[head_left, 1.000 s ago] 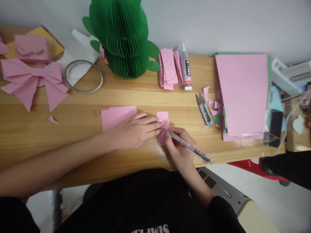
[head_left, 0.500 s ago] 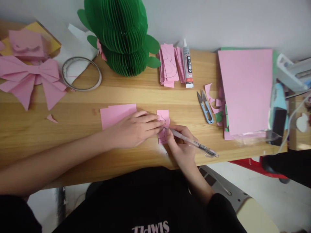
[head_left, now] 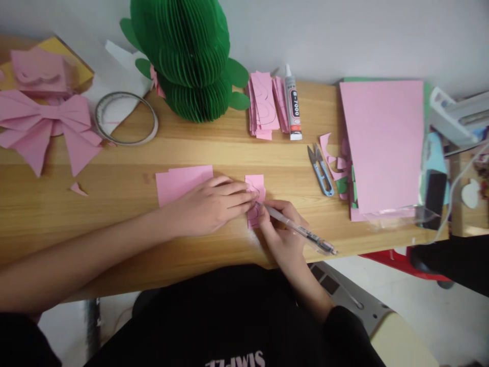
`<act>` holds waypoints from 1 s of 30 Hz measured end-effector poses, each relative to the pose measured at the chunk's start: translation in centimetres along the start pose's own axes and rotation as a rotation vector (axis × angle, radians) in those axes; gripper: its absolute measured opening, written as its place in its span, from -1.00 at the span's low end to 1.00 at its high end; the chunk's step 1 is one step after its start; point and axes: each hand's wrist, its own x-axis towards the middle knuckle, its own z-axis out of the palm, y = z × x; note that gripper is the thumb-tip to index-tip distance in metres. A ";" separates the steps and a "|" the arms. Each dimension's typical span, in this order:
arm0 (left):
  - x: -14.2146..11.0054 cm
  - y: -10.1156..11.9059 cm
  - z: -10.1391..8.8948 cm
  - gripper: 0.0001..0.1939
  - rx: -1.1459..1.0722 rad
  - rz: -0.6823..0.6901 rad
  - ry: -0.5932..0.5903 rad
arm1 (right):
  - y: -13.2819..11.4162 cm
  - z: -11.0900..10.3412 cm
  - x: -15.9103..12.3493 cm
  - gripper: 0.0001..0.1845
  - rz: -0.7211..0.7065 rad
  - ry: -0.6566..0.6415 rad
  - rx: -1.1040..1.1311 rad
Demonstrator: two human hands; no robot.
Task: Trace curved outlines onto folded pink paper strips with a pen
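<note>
Pen's (head_left: 301,230) rear end swings slightly toward the body; left hand (head_left: 208,208) keeps its place

Compared with half a second ago, the pen lies at a slightly different slant, its rear end nearer the front edge of the surface (head_left: 229,153), while the pink slip (head_left: 254,219) stays put. The whole view has also shifted a little.

The right hand (head_left: 284,234) grips the pen, its fingers closed around the barrel near the tip, which meets the slip right beside the left fingertips. The left hand lies palm down with fingers extended and close together, their ends resting on the slip; they grip nothing. The slip lies flat on the surface, partly covered by those fingertips, with dark curved lines drawn on it.

Two overlapping pink sheets (head_left: 178,184) lie just left of the slip, partly under the left hand and forearm. Farther back stand the green honeycomb paper shape (head_left: 191,51), a pile of pink strips (head_left: 263,104) with similar curved lines, and a glue tube (head_left: 293,104) lying beside it. Blue-handled snips (head_left: 321,171) lie to the right, near pink and green scraps (head_left: 336,165) and a stack of pink paper (head_left: 384,145). At far left are a pink paper bow (head_left: 49,120) and a tape roll (head_left: 153,122).
</note>
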 end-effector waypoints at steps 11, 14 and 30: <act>0.0 0.1 -0.2 -0.60 -0.007 0.007 0.031 | 0.1 0.1 0.0 -0.90 0.018 0.034 0.000; 0.0 0.0 0.1 -0.61 -0.021 -0.004 0.014 | -0.1 0.0 0.1 -0.90 -0.003 0.013 0.025; 0.0 0.1 0.1 -0.61 0.005 -0.004 0.036 | 0.3 0.3 -0.1 -0.87 0.071 0.054 0.007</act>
